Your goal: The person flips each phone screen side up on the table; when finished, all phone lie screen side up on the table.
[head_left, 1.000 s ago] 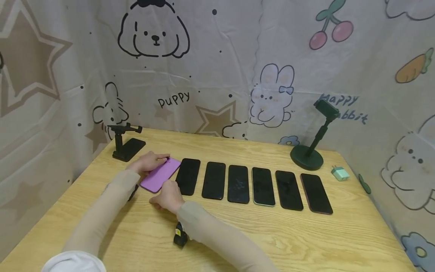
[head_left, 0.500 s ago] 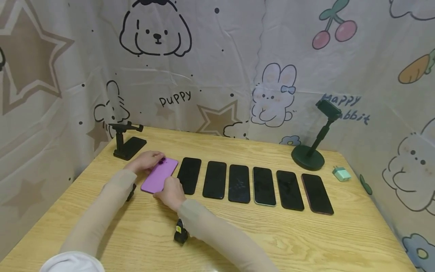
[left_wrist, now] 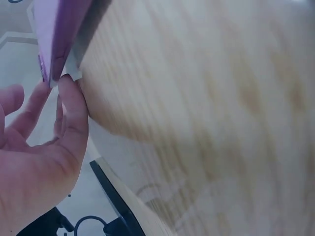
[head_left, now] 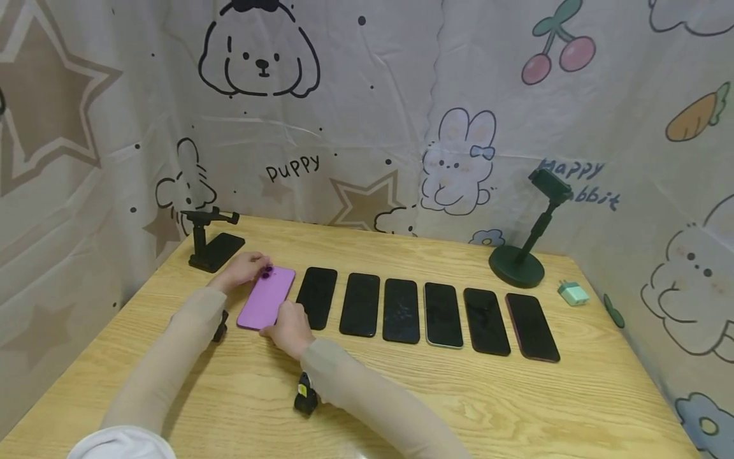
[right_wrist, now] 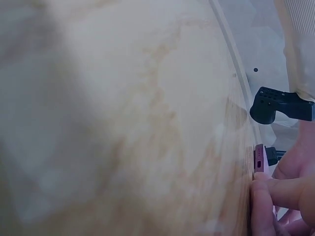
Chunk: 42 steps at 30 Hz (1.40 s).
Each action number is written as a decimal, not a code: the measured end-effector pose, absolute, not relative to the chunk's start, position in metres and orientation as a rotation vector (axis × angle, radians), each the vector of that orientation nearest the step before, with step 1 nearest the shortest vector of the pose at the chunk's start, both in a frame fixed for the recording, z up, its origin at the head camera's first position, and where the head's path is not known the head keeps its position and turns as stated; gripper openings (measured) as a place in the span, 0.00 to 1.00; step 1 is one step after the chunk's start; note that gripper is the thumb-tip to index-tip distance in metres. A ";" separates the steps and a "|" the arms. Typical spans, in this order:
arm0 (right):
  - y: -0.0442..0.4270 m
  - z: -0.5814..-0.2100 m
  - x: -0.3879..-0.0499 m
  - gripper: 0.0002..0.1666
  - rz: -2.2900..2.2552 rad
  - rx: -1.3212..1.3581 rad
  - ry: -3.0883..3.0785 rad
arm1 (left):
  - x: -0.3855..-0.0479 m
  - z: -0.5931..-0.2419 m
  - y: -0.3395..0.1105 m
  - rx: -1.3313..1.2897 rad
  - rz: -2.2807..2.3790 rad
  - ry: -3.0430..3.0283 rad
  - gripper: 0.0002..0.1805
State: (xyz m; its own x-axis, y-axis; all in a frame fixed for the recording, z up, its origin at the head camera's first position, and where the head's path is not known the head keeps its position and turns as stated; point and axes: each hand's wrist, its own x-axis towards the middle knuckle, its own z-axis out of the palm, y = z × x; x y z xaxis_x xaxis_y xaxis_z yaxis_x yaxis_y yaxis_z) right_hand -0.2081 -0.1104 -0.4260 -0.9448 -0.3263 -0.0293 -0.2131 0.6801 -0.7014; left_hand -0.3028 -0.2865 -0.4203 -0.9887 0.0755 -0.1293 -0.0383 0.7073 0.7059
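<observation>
A purple smartphone (head_left: 268, 296) is back side up at the left end of a row of phones, its camera lenses at the far end. My left hand (head_left: 243, 268) holds its far left corner with the fingertips; in the left wrist view that corner sits between two fingertips (left_wrist: 67, 81). At the near right corner, my right hand (head_left: 289, 326) pinches the phone. The right wrist view shows the phone's end with its charging port (right_wrist: 259, 163) beside my thumb and finger. Whether it lies fully flat on the table cannot be told.
Several black-screened phones (head_left: 401, 310) lie screen up in a row to the right on the wooden table (head_left: 504, 408). A black folding phone stand (head_left: 216, 250) is at the back left. A dark green round-based stand (head_left: 517, 266) and a mint charger plug (head_left: 573, 293) are at the right.
The purple phone has turned a little toward the row's angle, its far end shifting left. My left hand moved left with that end, uncovering the lenses; my right hand came onto the near corner.
</observation>
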 end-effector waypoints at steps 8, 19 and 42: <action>-0.110 -0.426 -0.208 0.12 -1.118 -0.434 2.724 | -0.300 -0.419 -0.290 -0.045 1.182 2.786 0.22; -0.111 -0.431 -0.212 0.09 -1.129 -0.455 2.737 | -0.299 -0.414 -0.290 -0.155 1.381 2.758 0.21; -0.108 -0.429 -0.211 0.23 -1.139 -0.586 2.805 | -0.298 -0.410 -0.285 -0.129 1.204 3.012 0.21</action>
State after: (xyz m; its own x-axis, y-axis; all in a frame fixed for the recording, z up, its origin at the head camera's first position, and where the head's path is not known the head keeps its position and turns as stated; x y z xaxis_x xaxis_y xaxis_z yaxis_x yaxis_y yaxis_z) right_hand -0.2105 -0.1084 -0.4292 -0.9262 -0.3666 0.0877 -0.3239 0.6552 -0.6825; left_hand -0.2979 -0.2848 -0.4102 -0.9913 -0.1128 0.0680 -0.0348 0.7224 0.6906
